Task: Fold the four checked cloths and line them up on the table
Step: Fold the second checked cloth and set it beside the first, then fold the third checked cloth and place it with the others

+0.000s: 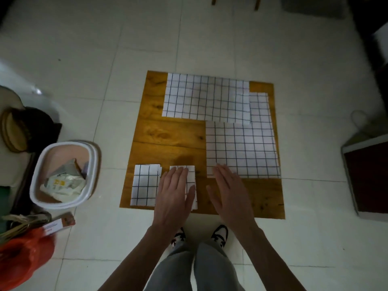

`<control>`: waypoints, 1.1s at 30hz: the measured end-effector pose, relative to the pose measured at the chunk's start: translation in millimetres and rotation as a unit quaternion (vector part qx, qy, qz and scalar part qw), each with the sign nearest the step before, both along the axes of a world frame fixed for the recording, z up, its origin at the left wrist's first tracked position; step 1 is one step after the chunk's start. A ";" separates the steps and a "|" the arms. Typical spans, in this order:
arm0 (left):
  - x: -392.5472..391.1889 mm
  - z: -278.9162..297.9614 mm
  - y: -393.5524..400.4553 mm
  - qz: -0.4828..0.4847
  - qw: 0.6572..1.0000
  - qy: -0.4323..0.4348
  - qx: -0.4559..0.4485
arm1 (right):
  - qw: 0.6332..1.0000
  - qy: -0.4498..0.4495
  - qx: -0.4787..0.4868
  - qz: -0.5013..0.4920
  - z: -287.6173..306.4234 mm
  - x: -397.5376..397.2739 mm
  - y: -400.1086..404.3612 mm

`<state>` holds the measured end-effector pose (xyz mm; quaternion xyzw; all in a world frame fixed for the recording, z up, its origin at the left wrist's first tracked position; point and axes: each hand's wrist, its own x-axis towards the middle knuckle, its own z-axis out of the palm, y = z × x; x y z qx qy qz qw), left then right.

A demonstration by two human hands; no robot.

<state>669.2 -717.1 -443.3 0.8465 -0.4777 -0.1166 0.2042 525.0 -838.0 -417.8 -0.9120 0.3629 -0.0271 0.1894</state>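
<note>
We see four checked cloths on a low wooden table [168,133]. Two are folded into small rectangles at the near left edge: the first folded cloth [144,185] lies at the near left corner, and the second folded cloth [192,179] sits just beside it to the right. Our left hand [173,194] lies flat on the second one, fingers straight and together, pressing rather than pinching. Our right hand [228,192] is open too, fingers straight, its fingertips [220,168] at the near left corner of an unfolded cloth [245,150] spread over the right side of the table; we cannot tell whether they touch it. A larger spread cloth [205,97] lies at the far side, overlapping the far edge of the right one.

On the tiled floor [105,59], left of the table, stands a white bin [92,169] with crumpled wrappers [63,183] inside. A red bag [23,255] sits near left. Our shoes [219,235] show below the table.
</note>
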 end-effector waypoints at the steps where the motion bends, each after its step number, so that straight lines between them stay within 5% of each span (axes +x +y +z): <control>1: -0.6 16.7 -2.1 0.001 1.000 0.001 -0.004 | 1.000 -0.005 -0.005 -0.008 20.5 -4.6 -1.9; 10: -35.6 130.1 -41.6 -0.097 0.991 -0.042 -0.083 | 0.986 -0.028 -0.103 -0.130 155.4 -73.2 -10.1; 20: -141.2 219.9 -103.5 -0.152 0.977 -0.088 -0.119 | 0.968 -0.084 -0.114 -0.209 218.3 -199.4 -33.6; 33: -329.0 278.5 -222.2 -0.145 0.974 -0.134 -0.116 | 0.958 -0.054 -0.202 -0.195 265.8 -393.9 -174.3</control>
